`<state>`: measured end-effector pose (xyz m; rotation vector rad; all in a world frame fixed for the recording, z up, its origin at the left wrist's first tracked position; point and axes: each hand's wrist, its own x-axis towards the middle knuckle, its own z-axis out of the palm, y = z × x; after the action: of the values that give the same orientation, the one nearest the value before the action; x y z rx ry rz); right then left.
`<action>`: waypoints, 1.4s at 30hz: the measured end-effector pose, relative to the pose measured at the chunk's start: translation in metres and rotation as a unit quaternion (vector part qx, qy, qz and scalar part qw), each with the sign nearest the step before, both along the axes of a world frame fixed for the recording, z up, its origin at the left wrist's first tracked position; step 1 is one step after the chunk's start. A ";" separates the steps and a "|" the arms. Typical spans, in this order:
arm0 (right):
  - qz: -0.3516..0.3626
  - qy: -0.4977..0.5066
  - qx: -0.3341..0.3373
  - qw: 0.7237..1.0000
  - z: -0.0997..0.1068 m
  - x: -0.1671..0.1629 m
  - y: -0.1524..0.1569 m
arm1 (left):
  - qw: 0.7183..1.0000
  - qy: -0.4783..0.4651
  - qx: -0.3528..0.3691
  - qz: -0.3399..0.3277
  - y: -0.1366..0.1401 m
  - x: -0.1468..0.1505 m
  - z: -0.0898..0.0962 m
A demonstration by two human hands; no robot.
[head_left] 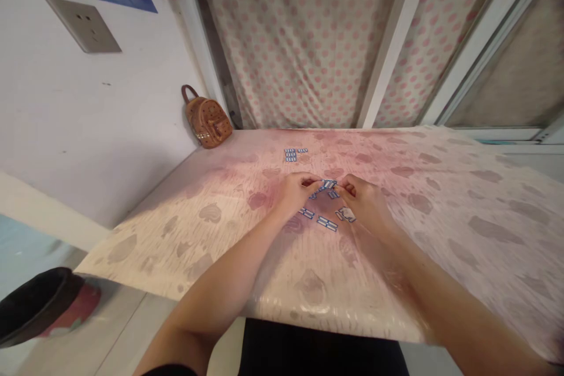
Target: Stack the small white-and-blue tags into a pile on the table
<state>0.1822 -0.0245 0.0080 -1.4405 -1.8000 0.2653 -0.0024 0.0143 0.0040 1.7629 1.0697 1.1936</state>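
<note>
Over the middle of the table, my left hand [301, 189] and my right hand [360, 195] face each other with fingers pinched. Between their fingertips is a small flat blue-and-white striped piece [328, 184], and both hands grip it. Beneath and between the hands lie several similar pieces, among them a striped piece [327, 224] nearest me and another striped piece [306, 212] by my left wrist. A whiter piece with an uneven outline [346, 214] rests beside my right hand. Farther back, several striped pieces sit together in a block [290, 155]. Their exact kind is too small to tell.
A patterned plastic cloth covers the table [311, 288]. At its far left corner a small brown backpack [211, 122] leans by the wall. Dotted curtains [308, 41] hang behind the far edge. On the floor at lower left stands a dark-rimmed bin [48, 305].
</note>
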 end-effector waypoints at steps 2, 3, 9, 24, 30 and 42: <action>-0.002 -0.005 -0.001 1.000 0.000 0.000 0.000 | 1.000 0.020 0.010 -0.003 0.000 0.000 0.000; -0.003 -0.007 -0.002 1.000 0.000 0.000 0.000 | 1.000 0.028 0.014 -0.005 0.000 0.000 0.000; -0.018 -0.018 -0.014 1.000 0.002 -0.001 -0.001 | 0.999 0.038 0.016 -0.025 -0.003 0.000 0.001; 0.000 0.008 -0.032 0.999 -0.003 -0.002 0.001 | 0.999 0.003 0.000 -0.051 -0.006 0.001 0.002; 0.001 0.125 -0.028 0.992 -0.007 0.003 0.008 | 0.997 -0.066 -0.036 -0.031 -0.002 0.002 0.000; 0.094 0.195 -0.078 0.973 -0.014 0.005 0.015 | 0.983 -0.134 -0.113 -0.050 0.002 0.004 -0.004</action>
<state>0.1877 -0.0097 -0.0057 -1.2172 -1.6141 0.7493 0.0014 0.0168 -0.0002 1.4194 0.9076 1.1597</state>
